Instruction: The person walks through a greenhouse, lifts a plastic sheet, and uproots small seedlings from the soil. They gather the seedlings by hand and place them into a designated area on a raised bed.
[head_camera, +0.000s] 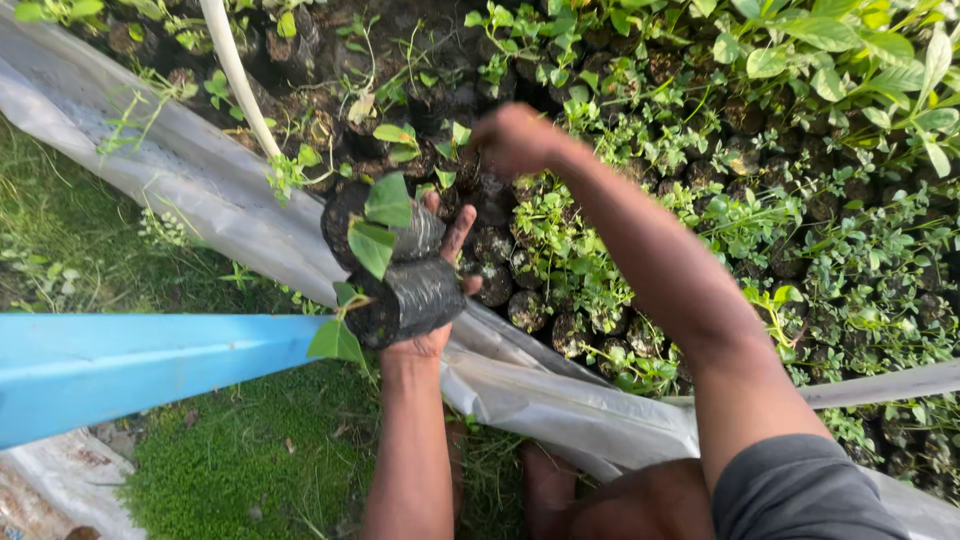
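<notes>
Above the grey plastic sheet (180, 190) edging the nursery bed, the left hand (432, 290) is cradling two black seedling bags (400, 265), its palm largely hidden behind them. The right hand (515, 140) is reaching among the bagged seedlings (560, 260), fingers curled; whether it is gripping anything cannot be told. A blue board (130, 365) is lying cut off at left.

Below me the ground (250, 460) is mossy green grass. A pale plastic sheet (180, 190) lies across it, edging a bed packed with seedlings in black soil-filled bags (560, 300), set close together. A blue plank (130, 365) lies across the grass, near the sheet.
</notes>
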